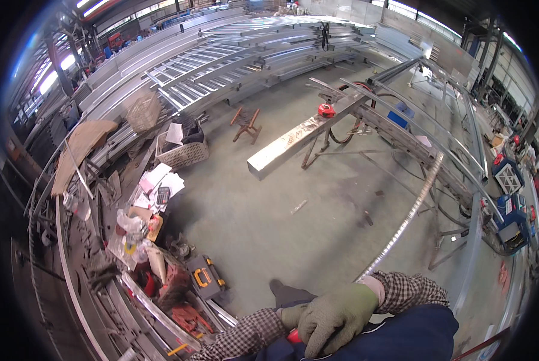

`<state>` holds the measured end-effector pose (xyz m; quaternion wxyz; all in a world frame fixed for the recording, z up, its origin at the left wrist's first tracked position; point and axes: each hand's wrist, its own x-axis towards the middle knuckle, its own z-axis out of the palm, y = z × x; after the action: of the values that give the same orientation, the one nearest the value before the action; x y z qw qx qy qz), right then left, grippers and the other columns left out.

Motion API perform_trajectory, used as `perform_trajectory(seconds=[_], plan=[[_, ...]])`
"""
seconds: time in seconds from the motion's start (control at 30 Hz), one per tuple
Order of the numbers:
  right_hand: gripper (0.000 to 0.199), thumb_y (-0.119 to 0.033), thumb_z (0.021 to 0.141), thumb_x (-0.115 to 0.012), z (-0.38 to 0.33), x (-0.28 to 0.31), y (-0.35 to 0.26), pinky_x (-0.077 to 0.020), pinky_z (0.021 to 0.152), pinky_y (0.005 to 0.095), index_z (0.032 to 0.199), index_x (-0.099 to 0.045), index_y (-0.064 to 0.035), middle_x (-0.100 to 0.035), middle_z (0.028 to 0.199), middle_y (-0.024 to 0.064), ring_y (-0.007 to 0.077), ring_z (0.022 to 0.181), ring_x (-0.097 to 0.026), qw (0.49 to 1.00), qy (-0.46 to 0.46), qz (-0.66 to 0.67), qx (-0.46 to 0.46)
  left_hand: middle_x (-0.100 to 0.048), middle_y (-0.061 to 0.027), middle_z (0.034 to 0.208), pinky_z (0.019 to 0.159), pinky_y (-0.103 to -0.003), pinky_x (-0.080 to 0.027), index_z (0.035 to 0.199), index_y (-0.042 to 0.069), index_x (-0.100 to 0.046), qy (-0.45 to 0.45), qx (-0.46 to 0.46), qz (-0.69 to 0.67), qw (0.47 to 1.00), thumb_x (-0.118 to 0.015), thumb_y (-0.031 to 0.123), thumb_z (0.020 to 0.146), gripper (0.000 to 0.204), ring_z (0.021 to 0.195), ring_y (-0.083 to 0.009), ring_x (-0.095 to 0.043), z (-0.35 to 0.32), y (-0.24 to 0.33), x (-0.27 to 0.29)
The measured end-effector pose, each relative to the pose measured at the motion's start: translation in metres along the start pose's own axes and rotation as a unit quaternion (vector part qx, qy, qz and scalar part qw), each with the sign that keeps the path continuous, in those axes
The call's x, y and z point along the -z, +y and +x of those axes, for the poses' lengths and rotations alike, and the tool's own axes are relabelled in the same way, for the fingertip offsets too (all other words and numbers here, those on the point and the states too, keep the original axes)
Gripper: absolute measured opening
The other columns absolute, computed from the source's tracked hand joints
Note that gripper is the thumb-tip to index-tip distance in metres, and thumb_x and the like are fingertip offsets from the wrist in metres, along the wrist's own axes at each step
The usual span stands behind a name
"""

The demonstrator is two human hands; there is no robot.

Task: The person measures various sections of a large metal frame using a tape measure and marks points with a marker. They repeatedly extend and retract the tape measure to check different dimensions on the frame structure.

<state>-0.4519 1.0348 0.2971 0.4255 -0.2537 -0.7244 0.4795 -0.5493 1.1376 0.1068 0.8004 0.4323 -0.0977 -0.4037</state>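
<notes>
Right hand (339, 319) and left hand (291, 315) are together by a red thing (294, 336), grip hidden, the far metal bar (301, 135) untouched.

Metalworking workshop, stacked metal frames (221, 58), long box beam (290, 142), tool case (207, 278), strip lights (96, 8)

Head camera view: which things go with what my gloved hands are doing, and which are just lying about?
Probably in use:
Right hand, gloved, partly hiding the left hand
Red object at the hands, mostly hidden

Probably just lying about:
Calculator among loose papers
Black case with an orange handle
Small folding stool
Plastic crate
</notes>
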Motion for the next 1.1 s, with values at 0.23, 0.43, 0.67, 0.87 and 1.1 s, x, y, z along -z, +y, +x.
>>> perform_trajectory(seconds=[0.23,0.43,0.67,0.87,1.1], plan=[[0.021,-0.006,0.099,-0.070,0.056,0.162,0.086,-0.0545,0.088,0.0461,0.118,-0.071,0.0026,-0.068,0.106,0.0201,0.0379,0.105,-0.067,0.997,0.017,-0.024,0.068,-0.072,-0.0101,0.113,0.094,-0.033,-0.054,0.126,0.006,-0.069,0.008,0.017,-0.026,0.999,-0.056,0.040,0.109,0.040,0.105,-0.0194,-0.066,-0.045,0.089,0.150],[0.030,-0.026,0.109,-0.061,0.061,0.285,0.102,-0.0592,0.080,0.0391,0.124,-0.060,0.0008,-0.072,0.110,0.0204,0.0286,0.093,-0.071,0.880,0.381,0.284,0.024,-0.072,-0.0101,0.112,0.093,-0.034,-0.054,0.124,0.006,-0.070,0.127,0.018,-0.163,0.978,-0.056,0.040,0.108,0.040,0.104,-0.0195,-0.066,-0.094,0.192,0.251],[0.033,-0.036,0.112,-0.055,0.079,0.415,0.225,-0.0484,0.061,0.0240,0.129,-0.064,-0.0094,-0.065,0.089,0.0029,0.0095,0.069,-0.058,0.655,0.728,0.204,0.021,-0.067,-0.0153,0.098,0.076,-0.039,-0.050,0.098,0.011,-0.061,0.138,-0.213,-0.200,0.946,-0.055,0.050,0.108,0.041,0.082,-0.0283,-0.058,-0.133,0.299,0.416],[0.039,-0.034,0.109,-0.059,0.104,0.518,0.322,-0.0564,0.074,0.0356,0.138,-0.061,-0.0072,-0.074,0.100,0.0140,0.0234,0.085,-0.071,0.732,0.586,-0.023,-0.346,-0.069,-0.0146,0.114,0.082,-0.038,-0.056,0.108,0.007,-0.062,0.175,-0.120,-0.087,0.973,-0.055,0.051,0.109,0.046,0.094,-0.0230,-0.066,-0.168,0.390,0.565],[0.051,-0.039,0.100,-0.066,0.126,0.618,0.351,-0.0561,0.092,0.0451,0.138,-0.059,-0.0054,-0.075,0.113,0.0194,0.0382,0.101,-0.073,0.697,0.507,-0.108,-0.496,-0.070,-0.0080,0.119,0.089,-0.030,-0.054,0.136,0.000,-0.061,0.092,0.099,0.101,0.986,-0.055,0.046,0.111,0.053,0.103,-0.0160,-0.066,-0.157,0.506,0.684]])
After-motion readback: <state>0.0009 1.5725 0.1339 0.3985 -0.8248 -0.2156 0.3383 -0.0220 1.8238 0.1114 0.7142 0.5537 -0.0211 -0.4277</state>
